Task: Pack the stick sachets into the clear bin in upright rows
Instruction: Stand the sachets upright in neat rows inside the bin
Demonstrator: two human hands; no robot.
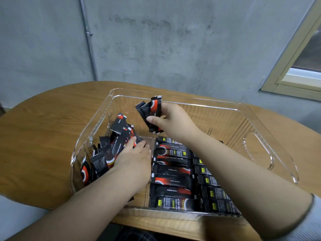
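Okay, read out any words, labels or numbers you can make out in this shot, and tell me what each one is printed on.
"INSTANT COFFEE": small white print on the nearest flat-lying black stick sachet in the clear plastic bin.
Large white characters on that sachet and its neighbours: too blurred to read.
Yellow label squares on the right-hand flat sachets: too small to read.
Bundle of black-and-red sachets gripped in the right hand: no legible text.

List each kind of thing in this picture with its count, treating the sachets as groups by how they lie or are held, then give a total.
Hands: 2, left, right
Clear bin: 1
Wooden table: 1
Sachet groups: 3, upright leaning row, flat stacks, held bunch
Total: 7
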